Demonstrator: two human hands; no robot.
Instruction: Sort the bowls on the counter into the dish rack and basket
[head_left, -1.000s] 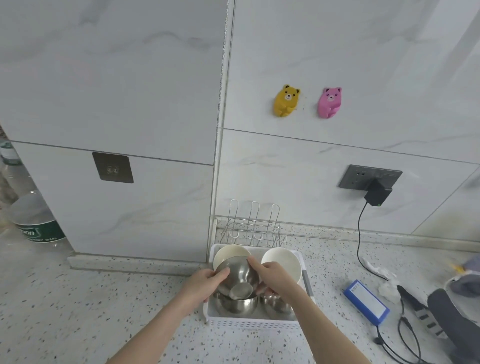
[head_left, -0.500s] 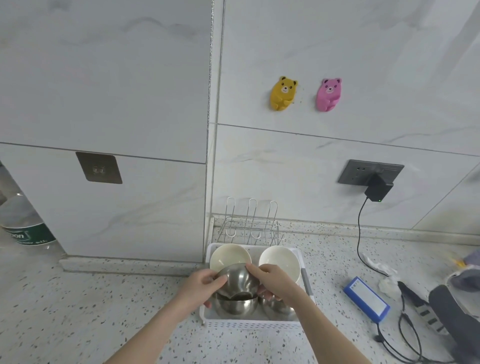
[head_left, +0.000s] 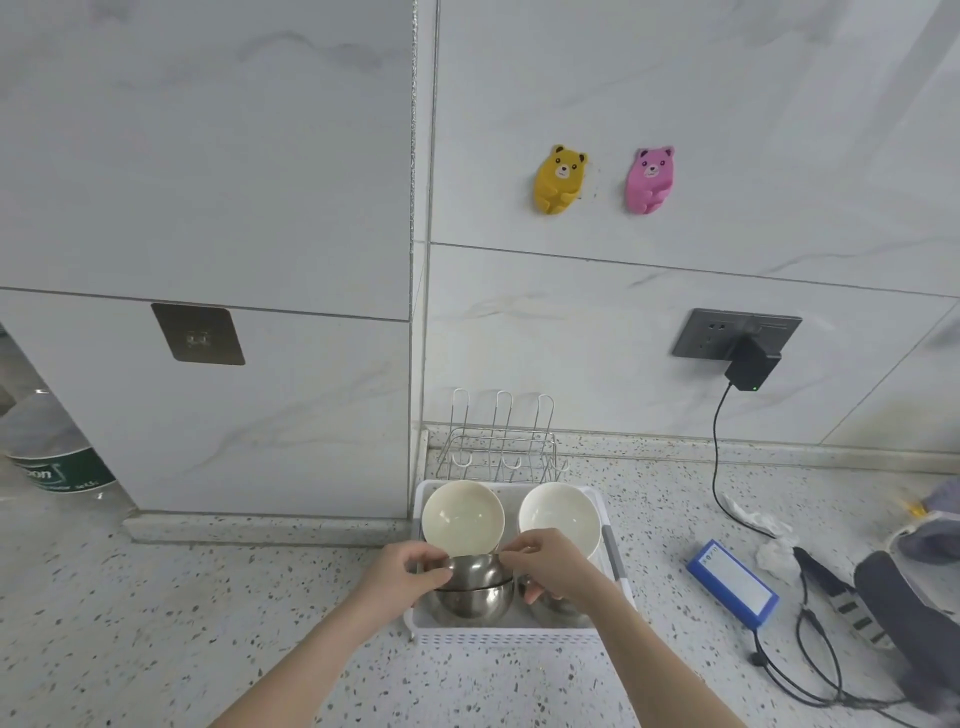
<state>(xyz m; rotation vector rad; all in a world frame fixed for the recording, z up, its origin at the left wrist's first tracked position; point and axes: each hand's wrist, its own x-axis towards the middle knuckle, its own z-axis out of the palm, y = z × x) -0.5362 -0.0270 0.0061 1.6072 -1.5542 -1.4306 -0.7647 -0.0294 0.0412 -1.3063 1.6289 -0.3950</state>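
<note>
While the left hand (head_left: 402, 574) and right hand (head_left: 553, 564) each pinch a side of the upper steel bowl (head_left: 475, 570), it sits nested in a second steel bowl (head_left: 472, 605) inside the white basket (head_left: 506, 636). Behind stand two white bowls (head_left: 462, 514), then the wire dish rack (head_left: 501, 447).

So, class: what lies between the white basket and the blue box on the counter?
Only bare speckled counter lies between the white basket and the blue box, as the head view shows; the black cable runs down further back.
</note>
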